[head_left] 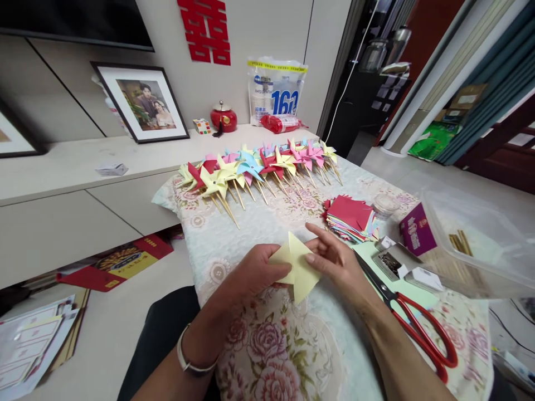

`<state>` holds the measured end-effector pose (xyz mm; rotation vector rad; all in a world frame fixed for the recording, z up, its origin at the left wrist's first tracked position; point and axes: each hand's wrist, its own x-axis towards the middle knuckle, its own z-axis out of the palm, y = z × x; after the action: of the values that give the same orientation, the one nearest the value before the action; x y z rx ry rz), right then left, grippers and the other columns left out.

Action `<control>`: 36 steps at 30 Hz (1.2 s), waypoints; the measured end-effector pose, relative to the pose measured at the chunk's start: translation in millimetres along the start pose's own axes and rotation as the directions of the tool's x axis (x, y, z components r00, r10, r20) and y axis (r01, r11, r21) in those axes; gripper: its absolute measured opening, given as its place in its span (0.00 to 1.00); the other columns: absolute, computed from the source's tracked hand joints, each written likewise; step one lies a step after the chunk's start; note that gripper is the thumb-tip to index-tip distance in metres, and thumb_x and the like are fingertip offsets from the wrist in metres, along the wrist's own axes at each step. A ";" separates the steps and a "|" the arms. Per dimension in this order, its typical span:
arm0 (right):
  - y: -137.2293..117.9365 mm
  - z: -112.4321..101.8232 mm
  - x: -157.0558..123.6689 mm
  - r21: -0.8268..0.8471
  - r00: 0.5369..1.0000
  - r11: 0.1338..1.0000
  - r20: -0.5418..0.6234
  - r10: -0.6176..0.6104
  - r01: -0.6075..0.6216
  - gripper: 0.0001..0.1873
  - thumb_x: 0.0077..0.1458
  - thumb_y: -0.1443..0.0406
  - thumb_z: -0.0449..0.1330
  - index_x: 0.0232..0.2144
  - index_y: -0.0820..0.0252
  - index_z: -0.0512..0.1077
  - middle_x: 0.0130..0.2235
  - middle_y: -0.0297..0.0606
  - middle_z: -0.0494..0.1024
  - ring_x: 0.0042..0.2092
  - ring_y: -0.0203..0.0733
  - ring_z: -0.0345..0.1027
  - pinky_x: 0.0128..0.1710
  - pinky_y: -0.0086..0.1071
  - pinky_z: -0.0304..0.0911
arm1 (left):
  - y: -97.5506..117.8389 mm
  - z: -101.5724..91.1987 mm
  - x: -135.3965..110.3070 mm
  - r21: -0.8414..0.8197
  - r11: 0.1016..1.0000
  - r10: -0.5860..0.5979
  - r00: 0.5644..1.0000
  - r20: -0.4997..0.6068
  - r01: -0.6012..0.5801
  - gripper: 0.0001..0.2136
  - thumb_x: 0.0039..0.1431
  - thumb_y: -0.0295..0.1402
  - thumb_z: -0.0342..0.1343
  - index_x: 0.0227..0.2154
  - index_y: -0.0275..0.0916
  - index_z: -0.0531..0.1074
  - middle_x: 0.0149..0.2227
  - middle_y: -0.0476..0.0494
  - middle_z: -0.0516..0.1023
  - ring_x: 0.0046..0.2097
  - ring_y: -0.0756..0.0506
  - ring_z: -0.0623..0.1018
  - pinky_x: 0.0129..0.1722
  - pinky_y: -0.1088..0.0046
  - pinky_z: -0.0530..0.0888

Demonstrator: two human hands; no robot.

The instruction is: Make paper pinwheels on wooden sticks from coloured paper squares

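A pale yellow paper square [304, 267] with slits cut in from its corners is held between my two hands above the flowered tablecloth. My left hand [261, 267] pinches its left side, thumb on top. My right hand [332, 259] grips the right side with the thumb on the paper and the index finger stretched out. Beside my right forearm lie red-handled scissors [401, 306]. Just beyond my right hand sits a stack of cut coloured paper [349, 217], red on top.
Rows of paper pinwheels on sticks [251, 167] lie at the table's far edge. To the right stand a small open box of pins [390, 262], a round clear container [385, 205] and a clear plastic bin [480, 245] holding sticks. A white cabinet [159, 156] borders the table's far left.
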<state>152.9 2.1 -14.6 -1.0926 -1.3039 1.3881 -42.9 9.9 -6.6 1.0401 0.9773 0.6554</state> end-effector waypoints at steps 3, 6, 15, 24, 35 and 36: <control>-1.5 3.5 -0.8 0.036 0.993 0.992 0.039 0.115 -0.117 0.39 0.50 0.60 0.69 0.62 0.56 0.62 0.39 0.36 0.77 0.37 0.44 0.72 0.35 0.36 0.64 | 7.6 -0.2 8.6 0.086 0.996 0.006 0.998 0.069 -0.012 0.10 0.45 0.33 0.60 0.31 0.36 0.74 0.25 0.48 0.76 0.27 0.48 0.75 0.27 0.74 0.69; -2.3 4.0 0.4 0.077 0.989 0.986 0.019 0.148 -0.150 0.41 0.48 0.63 0.69 0.63 0.57 0.61 0.44 0.39 0.78 0.39 0.44 0.73 0.36 0.35 0.65 | 18.6 -1.2 19.0 0.313 0.947 0.049 0.997 0.066 -0.067 0.09 0.45 0.31 0.57 0.33 0.37 0.72 0.26 0.49 0.76 0.28 0.47 0.75 0.26 0.75 0.67; 4.8 1.2 1.9 0.005 0.985 0.986 0.026 0.169 -0.169 0.45 0.48 0.71 0.64 0.66 0.52 0.55 0.39 0.33 0.79 0.32 0.38 0.70 0.31 0.31 0.64 | 28.9 -6.9 31.3 0.567 0.809 0.073 0.983 0.167 -0.157 0.09 0.45 0.29 0.53 0.33 0.40 0.68 0.29 0.51 0.75 0.30 0.48 0.74 0.26 0.75 0.65; 1.7 8.1 -1.3 -0.065 0.988 0.987 0.026 0.151 -0.149 0.48 0.46 0.72 0.64 0.68 0.52 0.53 0.36 0.31 0.76 0.29 0.35 0.67 0.27 0.28 0.62 | 26.3 -5.2 22.0 0.608 0.772 0.131 0.982 0.133 -0.185 0.08 0.44 0.29 0.54 0.30 0.41 0.71 0.28 0.50 0.76 0.30 0.46 0.74 0.25 0.74 0.61; 5.3 5.1 0.3 -0.130 0.992 0.986 -0.075 0.098 -0.107 0.47 0.44 0.72 0.62 0.67 0.51 0.57 0.40 0.34 0.77 0.33 0.39 0.69 0.30 0.30 0.65 | 18.2 -9.5 21.6 0.327 0.937 0.104 0.992 0.078 -0.124 0.18 0.48 0.37 0.62 0.43 0.39 0.72 0.36 0.45 0.80 0.36 0.43 0.78 0.32 0.71 0.70; 5.9 4.7 0.8 -0.093 0.991 0.990 -0.092 0.094 -0.103 0.47 0.44 0.72 0.62 0.67 0.51 0.56 0.40 0.34 0.77 0.33 0.39 0.70 0.30 0.30 0.65 | 16.4 -10.6 20.9 0.237 0.965 0.101 0.994 0.049 -0.110 0.23 0.48 0.39 0.63 0.48 0.38 0.70 0.39 0.43 0.80 0.38 0.42 0.79 0.35 0.70 0.72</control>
<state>147.9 1.9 -20.3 -1.2854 -1.2801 1.3439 -43.3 37.9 -0.5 1.3205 0.9909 0.6128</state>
